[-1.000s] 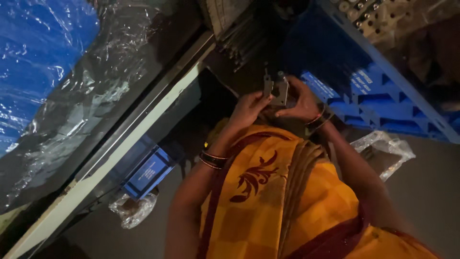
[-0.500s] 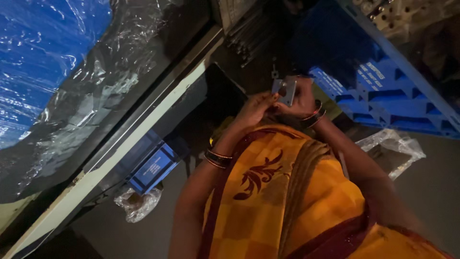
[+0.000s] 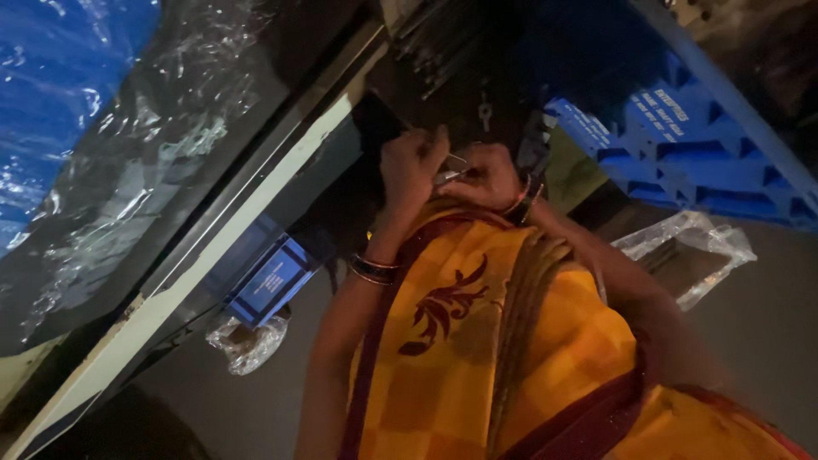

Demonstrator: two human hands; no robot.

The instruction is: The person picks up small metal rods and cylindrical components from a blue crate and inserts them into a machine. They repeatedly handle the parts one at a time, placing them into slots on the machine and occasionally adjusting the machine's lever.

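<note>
Both hands met close together above the yellow garment [image 3: 477,341]. The left hand [image 3: 411,166] was clenched into a fist, and the right hand [image 3: 486,175] pinched a small metal part [image 3: 450,176] held between the two hands. A blue plastic crate [image 3: 682,145] stood just beyond, with a crumpled clear plastic bag [image 3: 690,247] lying on the floor near it

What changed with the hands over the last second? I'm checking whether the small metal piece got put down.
Both hands drew back toward the body and closed together. The small metal part, earlier held up between open fingers, now sits pinched between the left hand and right hand, mostly hidden. It was not put down. The blue crate and the plastic bag stayed put.
</note>
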